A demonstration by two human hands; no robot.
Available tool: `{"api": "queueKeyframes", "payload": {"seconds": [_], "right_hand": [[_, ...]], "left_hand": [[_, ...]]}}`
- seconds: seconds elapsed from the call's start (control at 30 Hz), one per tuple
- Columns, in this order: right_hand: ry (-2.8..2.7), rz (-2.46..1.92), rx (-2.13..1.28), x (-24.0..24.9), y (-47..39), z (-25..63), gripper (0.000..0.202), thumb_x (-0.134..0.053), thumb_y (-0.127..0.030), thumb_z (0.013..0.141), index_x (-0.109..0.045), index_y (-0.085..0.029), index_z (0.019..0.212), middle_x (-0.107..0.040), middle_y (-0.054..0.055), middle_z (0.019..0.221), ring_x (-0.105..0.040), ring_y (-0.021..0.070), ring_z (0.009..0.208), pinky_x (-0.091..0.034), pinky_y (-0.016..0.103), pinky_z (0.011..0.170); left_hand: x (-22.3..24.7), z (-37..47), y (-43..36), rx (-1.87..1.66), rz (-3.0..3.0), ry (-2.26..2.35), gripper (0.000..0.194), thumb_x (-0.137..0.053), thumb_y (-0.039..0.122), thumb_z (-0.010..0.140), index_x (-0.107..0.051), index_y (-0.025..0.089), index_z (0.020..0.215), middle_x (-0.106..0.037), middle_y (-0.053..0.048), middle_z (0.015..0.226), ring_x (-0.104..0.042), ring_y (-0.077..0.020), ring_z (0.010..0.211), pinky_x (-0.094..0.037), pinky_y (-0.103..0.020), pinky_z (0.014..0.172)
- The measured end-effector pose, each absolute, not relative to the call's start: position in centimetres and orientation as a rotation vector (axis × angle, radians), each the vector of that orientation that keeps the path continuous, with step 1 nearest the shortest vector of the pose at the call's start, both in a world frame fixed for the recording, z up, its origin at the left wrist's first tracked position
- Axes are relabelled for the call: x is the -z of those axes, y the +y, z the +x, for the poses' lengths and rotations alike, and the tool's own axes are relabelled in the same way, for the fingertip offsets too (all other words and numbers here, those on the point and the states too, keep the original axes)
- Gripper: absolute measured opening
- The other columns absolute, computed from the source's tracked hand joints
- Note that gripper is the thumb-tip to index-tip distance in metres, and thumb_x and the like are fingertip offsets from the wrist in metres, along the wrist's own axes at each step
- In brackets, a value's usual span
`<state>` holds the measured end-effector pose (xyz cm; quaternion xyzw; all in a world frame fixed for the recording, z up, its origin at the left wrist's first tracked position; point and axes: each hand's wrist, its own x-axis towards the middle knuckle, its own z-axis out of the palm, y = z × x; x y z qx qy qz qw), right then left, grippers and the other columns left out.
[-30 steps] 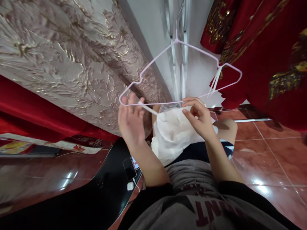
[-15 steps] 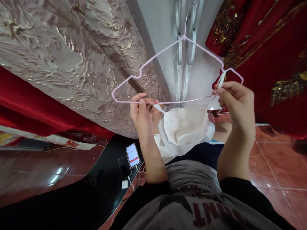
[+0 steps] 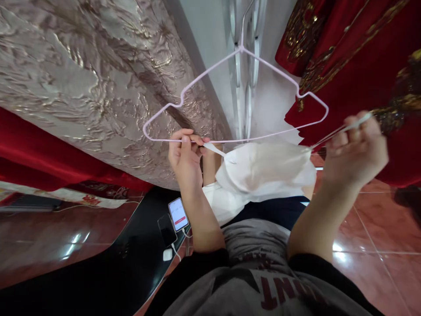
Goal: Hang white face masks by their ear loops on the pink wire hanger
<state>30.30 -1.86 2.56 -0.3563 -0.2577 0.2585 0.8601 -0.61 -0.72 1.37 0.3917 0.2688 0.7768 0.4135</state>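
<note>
One hanger (image 3: 241, 49), hook tip cut off

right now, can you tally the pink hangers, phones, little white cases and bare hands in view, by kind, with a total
pink hanger: 1
phones: 2, one lit phone and one dark phone
little white case: 1
bare hands: 2, left hand and right hand
total: 6
</note>
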Motion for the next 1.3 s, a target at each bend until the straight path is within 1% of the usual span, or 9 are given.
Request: {"api": "queueKeyframes", "payload": {"seconds": [0.1,0.27,0.4,0.5,0.6,0.73,0.87,1.03,1.3], "right_hand": [[-0.828,-0.858,-0.523,-0.7,-3.8,28.5,0.016,-0.075,-0.031,0.087,-0.081,-0.026,0.101,-0.081,0.003,0.101,-0.045,0.0085,0.054,-0.034,0.025,0.044],[-1.286,-0.906,-0.630,-0.9,-4.0,24.4,0.047,-0.082,-0.042,0.093,-0.070,-0.035,0.139,-0.076,0.005,0.143,-0.058,0.0114,0.068,-0.050,0.032,0.058],[-1.404,-0.984,-0.630,-0.9,-3.5,22.7,0.039,-0.078,-0.040,0.099,-0.067,-0.032,0.136,-0.075,0.003,0.121,-0.052,0.0102,0.066,-0.048,0.031,0.056],[-1.339,-0.939,-0.575,-0.5,-3.2,22.8,0.031,-0.074,-0.039,0.102,-0.066,-0.031,0.131,-0.073,0.001,0.107,-0.045,0.0086,0.061,-0.042,0.028,0.052],[-1.316,-0.929,-0.534,-0.2,-2.8,23.4,0.031,-0.076,-0.041,0.101,-0.066,-0.030,0.129,-0.071,0.002,0.103,-0.054,0.0105,0.067,-0.043,0.028,0.052],[-1.310,-0.897,-0.506,-0.2,-2.3,24.1,0.033,-0.079,-0.042,0.099,-0.066,-0.030,0.127,-0.070,0.003,0.106,-0.067,0.0153,0.084,-0.052,0.029,0.059],[-1.323,-0.872,-0.528,-0.2,-2.4,24.0,0.032,-0.079,-0.041,0.100,-0.065,-0.030,0.127,-0.070,0.002,0.102,-0.070,0.0174,0.090,-0.054,0.030,0.063],[-1.335,-0.898,-0.635,-0.3,-2.8,23.7,0.033,-0.077,-0.044,0.101,-0.064,-0.031,0.129,-0.071,0.001,0.101,-0.062,0.0139,0.075,-0.048,0.030,0.057],[-1.338,-0.903,-0.631,-0.3,-3.0,23.6,0.036,-0.078,-0.050,0.100,-0.063,-0.031,0.127,-0.070,0.003,0.105,-0.067,0.0164,0.087,-0.050,0.031,0.059]], "left_hand": [[-1.0,0.0,-0.5,-1.916,0.964,0.708,0.027,-0.090,0.043,0.097,-0.073,0.022,0.099,-0.067,0.000,0.075,-0.077,-0.0171,0.079,-0.052,-0.021,0.057],[-0.7,0.6,-0.8,-1.965,0.988,0.736,0.029,-0.087,0.047,0.097,-0.070,0.023,0.100,-0.066,0.000,0.076,-0.077,-0.0170,0.081,-0.052,-0.021,0.058],[0.0,-0.5,-0.9,-1.983,1.112,0.825,0.039,-0.090,0.047,0.091,-0.069,0.026,0.117,-0.072,-0.002,0.088,-0.081,-0.0204,0.089,-0.059,-0.023,0.064],[1.0,-2.1,-0.5,-2.178,1.260,1.005,0.071,-0.095,0.038,0.081,-0.058,0.031,0.142,-0.075,-0.008,0.129,-0.081,-0.0268,0.115,-0.069,-0.034,0.087],[1.9,-3.7,-0.3,-2.491,1.350,1.155,0.086,-0.090,0.024,0.081,-0.046,0.039,0.153,-0.049,-0.011,0.172,-0.066,-0.0339,0.149,-0.068,-0.044,0.105],[1.6,-4.8,-0.4,-2.727,1.372,1.218,0.083,-0.078,0.017,0.087,-0.037,0.038,0.155,-0.030,-0.010,0.183,-0.050,-0.0344,0.163,-0.064,-0.050,0.114],[0.2,-5.5,0.2,-2.807,1.411,1.241,0.084,-0.077,0.040,0.091,-0.026,0.030,0.157,-0.012,-0.019,0.184,-0.047,-0.0331,0.165,-0.064,-0.045,0.113],[-0.4,-8.2,1.6,-2.657,1.529,1.034,0.100,-0.085,0.067,0.084,-0.024,0.033,0.155,0.006,-0.018,0.185,-0.036,-0.0346,0.171,-0.060,-0.044,0.117],[-0.6,-11.2,3.6,-2.413,1.778,0.953,0.106,-0.087,0.081,0.076,-0.038,0.035,0.157,-0.019,-0.013,0.182,-0.028,-0.0350,0.174,-0.060,-0.049,0.121]]}}
